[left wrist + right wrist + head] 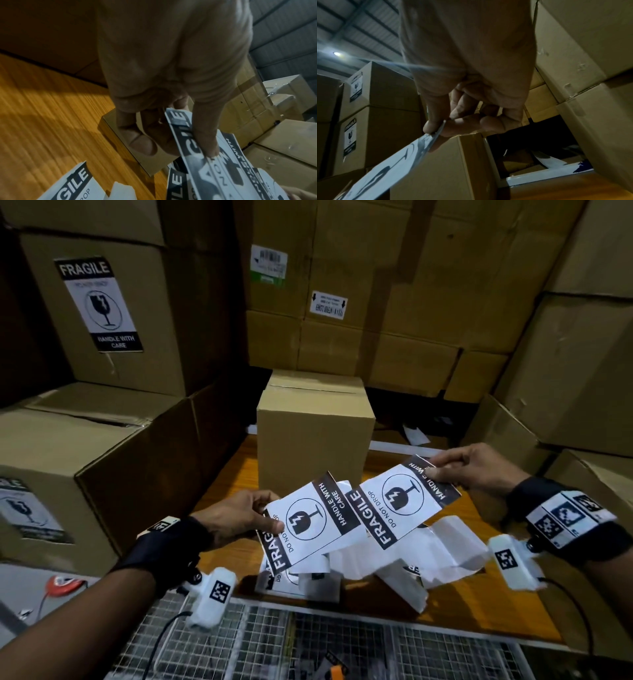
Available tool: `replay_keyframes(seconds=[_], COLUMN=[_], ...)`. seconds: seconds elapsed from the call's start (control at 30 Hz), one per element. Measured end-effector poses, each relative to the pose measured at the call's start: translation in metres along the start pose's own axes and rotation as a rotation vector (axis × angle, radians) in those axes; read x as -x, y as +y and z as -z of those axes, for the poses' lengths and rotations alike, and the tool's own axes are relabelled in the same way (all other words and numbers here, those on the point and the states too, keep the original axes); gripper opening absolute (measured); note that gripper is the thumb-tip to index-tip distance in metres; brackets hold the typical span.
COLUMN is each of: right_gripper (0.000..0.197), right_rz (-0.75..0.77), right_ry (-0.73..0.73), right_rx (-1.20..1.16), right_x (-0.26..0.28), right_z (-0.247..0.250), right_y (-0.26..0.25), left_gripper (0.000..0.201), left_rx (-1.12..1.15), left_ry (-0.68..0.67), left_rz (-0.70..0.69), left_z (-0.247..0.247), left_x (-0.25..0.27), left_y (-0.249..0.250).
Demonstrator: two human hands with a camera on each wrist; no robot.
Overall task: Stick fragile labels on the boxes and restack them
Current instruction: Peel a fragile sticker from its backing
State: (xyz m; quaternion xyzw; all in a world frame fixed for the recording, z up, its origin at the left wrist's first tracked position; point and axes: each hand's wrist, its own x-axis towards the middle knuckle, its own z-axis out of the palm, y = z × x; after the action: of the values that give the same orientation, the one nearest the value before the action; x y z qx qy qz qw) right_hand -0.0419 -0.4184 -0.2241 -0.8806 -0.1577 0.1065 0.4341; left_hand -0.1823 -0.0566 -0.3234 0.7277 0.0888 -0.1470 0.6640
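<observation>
Wire mesh (308, 642): it lies closest to the person, at the near edge of the wooden table (486, 611).
Loose papers (442, 556): a messy pile of white backing sheets and at least one more label lies on the table under the hands. The number cannot be told.
Left hand (236, 518): the thumb and fingers pinch one fragile label (313, 529) near its "FRAGILE" end. A second white sheet peeks out behind it. The label is held up in the air above the pile.
Right hand (479, 470): the thumb and fingers pinch a second fragile label (400, 503) at its "HANDLE WITH CARE" end. It is also held in the air, just beside the left one, and their edges seem to overlap.
Small box (315, 436): one plain box stands upright on the table behind the two labels. Its front has no label on it.
Left stack: two big boxes on the left each have one label stuck on, the lower box (51, 484) and the upper box (137, 313).
Far boxes (394, 302): many more brown boxes are piled behind and to the right.
</observation>
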Motion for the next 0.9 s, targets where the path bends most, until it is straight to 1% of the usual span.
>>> replay_keyframes(seconds=[0.13,0.23,0.3,0.4,0.47,0.5,0.57,0.6,0.63,0.67,0.7,0.73,0.8,0.83,0.9], right_gripper=[0.016,0.030,0.031,0.037,0.031,0.025,0.014,0.012,0.013,0.015,0.018,0.020,0.022,0.022,0.022], right_rz=[-0.018,-0.040,-0.050,0.031,0.140,0.194,0.263,0.286,0.310,0.331,0.351,0.363,0.376,0.384,0.394], right_ry=[0.002,-0.019,-0.029,-0.018,-0.005,-0.006,-0.022,-0.036,-0.048,-0.060,-0.072,-0.086,-0.104,-0.108,-0.105], right_rx=[0.017,-0.020,-0.045,-0.090,-0.086,-0.048,0.056,0.098,0.133,0.169,0.202,0.226,0.250,0.253,0.257], right_x=[0.000,0.003,0.005,0.009,0.015,0.018,0.022,0.024,0.025,0.026,0.026,0.026,0.027,0.027,0.029], right_z=[0.001,0.002,0.002,0.000,-0.003,-0.004,-0.004,-0.004,-0.004,-0.004,-0.006,-0.007,-0.009,-0.009,-0.009], right_y=[0.006,0.009,0.009,0.008,0.005,0.002,-0.003,-0.007,-0.010,-0.014,-0.018,-0.023,-0.031,-0.034,-0.040], left_gripper=[0.040,0.038,0.038,0.037,0.038,0.043,0.061,0.070,0.077,0.078,0.076,0.073,0.062,0.051,0.020], left_rx=[-0.028,-0.022,-0.041,-0.098,-0.150,-0.185,-0.285,-0.375,-0.472,-0.548,-0.597,-0.635,-0.707,-0.753,-0.786], left_ry=[0.010,-0.026,-0.026,0.021,0.045,0.050,0.045,0.062,0.103,0.141,0.142,0.099,-0.050,-0.110,-0.147], left_rz=[0.010,0.009,-0.001,-0.030,-0.043,-0.045,-0.050,-0.075,-0.133,-0.214,-0.289,-0.337,-0.348,-0.352,-0.405], left_z=[0.001,0.003,0.003,0.002,0.005,0.008,0.010,0.008,0.002,-0.006,-0.016,-0.027,-0.049,-0.056,-0.063], left_x=[-0.001,-0.002,-0.003,-0.007,-0.011,-0.012,-0.011,-0.008,-0.006,-0.005,-0.007,-0.010,-0.018,-0.024,-0.036], left_y=[-0.002,-0.003,-0.004,-0.011,-0.019,-0.022,-0.019,-0.012,-0.001,0.010,0.020,0.031,0.042,0.043,0.041])
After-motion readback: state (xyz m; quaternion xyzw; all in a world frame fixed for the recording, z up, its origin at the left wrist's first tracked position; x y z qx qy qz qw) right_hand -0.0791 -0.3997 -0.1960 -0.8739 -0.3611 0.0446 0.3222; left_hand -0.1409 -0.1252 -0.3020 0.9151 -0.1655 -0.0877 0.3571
